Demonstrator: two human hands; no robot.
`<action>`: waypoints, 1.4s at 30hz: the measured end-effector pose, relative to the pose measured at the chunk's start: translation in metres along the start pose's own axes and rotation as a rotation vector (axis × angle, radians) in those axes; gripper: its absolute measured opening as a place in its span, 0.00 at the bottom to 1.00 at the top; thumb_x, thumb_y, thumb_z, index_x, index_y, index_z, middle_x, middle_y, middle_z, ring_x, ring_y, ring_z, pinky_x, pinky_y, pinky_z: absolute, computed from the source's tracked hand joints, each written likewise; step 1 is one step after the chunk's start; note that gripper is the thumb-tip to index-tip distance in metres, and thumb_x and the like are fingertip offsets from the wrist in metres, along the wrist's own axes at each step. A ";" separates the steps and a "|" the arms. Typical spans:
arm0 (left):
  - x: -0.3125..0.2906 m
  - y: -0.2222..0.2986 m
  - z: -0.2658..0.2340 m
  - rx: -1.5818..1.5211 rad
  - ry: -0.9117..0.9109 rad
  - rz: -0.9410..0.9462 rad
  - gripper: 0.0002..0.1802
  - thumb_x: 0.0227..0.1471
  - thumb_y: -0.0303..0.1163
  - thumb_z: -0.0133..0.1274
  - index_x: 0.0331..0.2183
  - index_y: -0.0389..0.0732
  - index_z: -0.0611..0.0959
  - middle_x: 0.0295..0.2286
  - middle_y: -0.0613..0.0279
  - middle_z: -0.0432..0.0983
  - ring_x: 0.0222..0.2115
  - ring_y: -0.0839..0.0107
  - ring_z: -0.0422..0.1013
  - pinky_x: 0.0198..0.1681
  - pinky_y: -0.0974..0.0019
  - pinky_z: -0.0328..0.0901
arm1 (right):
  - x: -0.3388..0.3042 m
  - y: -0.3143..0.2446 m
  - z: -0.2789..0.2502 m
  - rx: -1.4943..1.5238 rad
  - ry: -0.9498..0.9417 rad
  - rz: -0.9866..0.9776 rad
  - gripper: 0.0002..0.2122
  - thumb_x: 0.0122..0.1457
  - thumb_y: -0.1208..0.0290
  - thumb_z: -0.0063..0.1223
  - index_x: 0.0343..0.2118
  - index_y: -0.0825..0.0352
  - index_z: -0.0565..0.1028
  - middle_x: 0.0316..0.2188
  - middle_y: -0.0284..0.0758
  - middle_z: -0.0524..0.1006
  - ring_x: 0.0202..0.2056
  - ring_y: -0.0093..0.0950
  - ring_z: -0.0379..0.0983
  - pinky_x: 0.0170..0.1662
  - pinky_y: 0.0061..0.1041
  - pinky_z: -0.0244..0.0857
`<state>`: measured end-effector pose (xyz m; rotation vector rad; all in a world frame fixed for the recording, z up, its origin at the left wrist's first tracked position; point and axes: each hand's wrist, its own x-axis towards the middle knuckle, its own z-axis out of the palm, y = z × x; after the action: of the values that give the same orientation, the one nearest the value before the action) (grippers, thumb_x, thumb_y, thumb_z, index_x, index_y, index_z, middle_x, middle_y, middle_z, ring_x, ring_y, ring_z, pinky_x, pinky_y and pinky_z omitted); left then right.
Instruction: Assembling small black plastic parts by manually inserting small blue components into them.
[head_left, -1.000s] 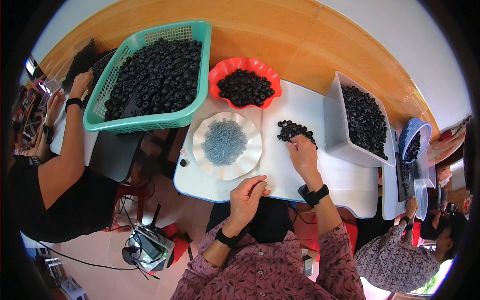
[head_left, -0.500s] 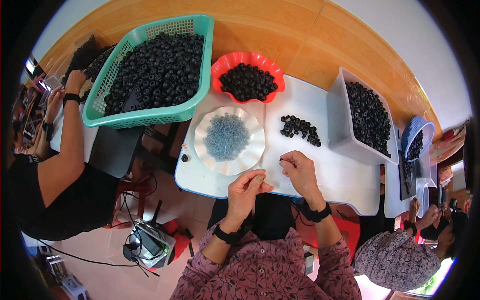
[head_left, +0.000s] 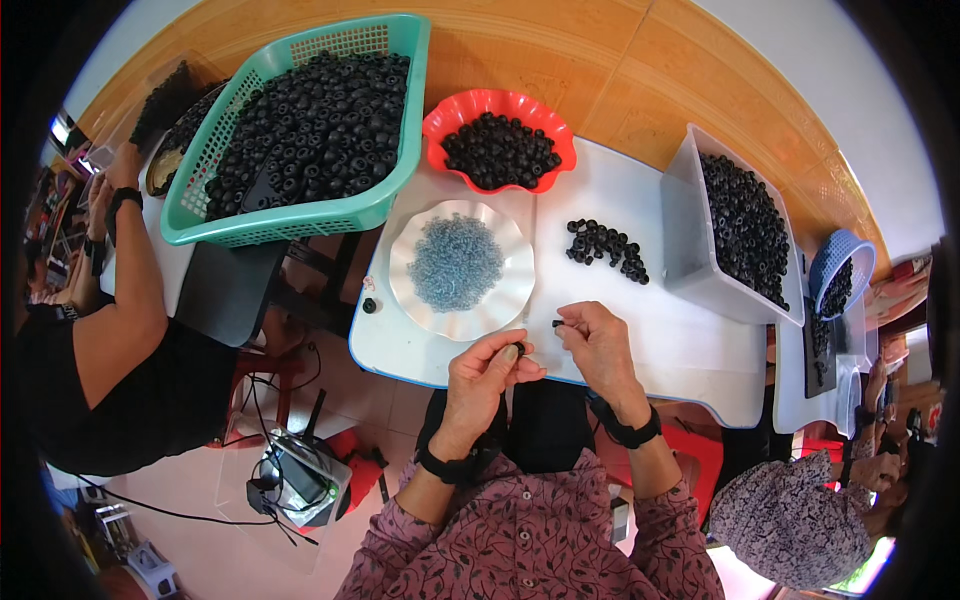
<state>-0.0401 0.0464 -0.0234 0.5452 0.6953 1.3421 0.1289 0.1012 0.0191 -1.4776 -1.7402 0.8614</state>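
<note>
My left hand (head_left: 478,380) pinches a small black ring-shaped piece (head_left: 519,348) between thumb and fingers at the table's front edge. Just to its right, my right hand (head_left: 600,348) has thumb and fingertips closed on a smaller black piece (head_left: 557,323); its exact kind is too small to make out. The two pieces are apart. Beyond my left hand stands a white wavy-rimmed plate (head_left: 520,262) heaped with tiny clear bluish pieces (head_left: 455,262). A loose cluster of black ring-shaped pieces (head_left: 608,248) lies on the table beyond my right hand.
A green basket (head_left: 300,222) and a red scalloped bowl (head_left: 562,140), both full of black pieces, stand at the back. A clear-grey bin (head_left: 715,285) of them is at right. One piece (head_left: 369,305) lies near the left edge. Co-workers (head_left: 140,270) sit on both sides.
My left hand has turned a little, so the black ring-shaped piece in it now shows. My right hand stays closed on its small piece, shifted slightly left. The view has tilted slightly.
</note>
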 end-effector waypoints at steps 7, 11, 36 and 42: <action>-0.002 0.003 -0.002 -0.107 -0.030 0.004 0.14 0.61 0.26 0.44 0.47 0.31 0.75 0.36 0.51 0.77 0.32 0.69 0.76 0.41 0.56 0.75 | -0.002 -0.014 0.015 -0.172 0.086 -0.107 0.07 0.50 0.75 0.59 0.34 0.64 0.79 0.27 0.38 0.71 0.24 0.32 0.73 0.29 0.28 0.67; -0.003 0.005 -0.003 -0.145 -0.035 0.002 0.14 0.61 0.26 0.44 0.46 0.31 0.75 0.36 0.51 0.76 0.32 0.71 0.76 0.41 0.57 0.75 | -0.002 -0.020 0.031 -0.318 0.103 -0.129 0.06 0.51 0.70 0.58 0.33 0.59 0.80 0.28 0.37 0.70 0.25 0.35 0.72 0.28 0.32 0.67; -0.020 0.013 0.001 -0.322 -0.123 0.049 0.16 0.56 0.21 0.48 0.48 0.33 0.75 0.40 0.51 0.75 0.37 0.70 0.74 0.45 0.58 0.73 | -0.009 -0.014 0.048 -0.369 0.232 -0.342 0.04 0.49 0.80 0.55 0.28 0.65 0.73 0.28 0.37 0.70 0.28 0.36 0.69 0.31 0.31 0.62; -0.023 0.017 0.007 -0.251 -0.088 0.028 0.16 0.55 0.19 0.50 0.47 0.31 0.75 0.37 0.54 0.76 0.36 0.70 0.75 0.45 0.59 0.73 | -0.039 -0.028 0.030 0.353 0.104 -0.006 0.04 0.56 0.81 0.54 0.33 0.70 0.73 0.29 0.29 0.74 0.31 0.17 0.71 0.37 0.16 0.65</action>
<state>-0.0481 0.0270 -0.0031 0.4101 0.4410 1.3986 0.0935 0.0574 0.0230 -1.2577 -1.4292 1.0108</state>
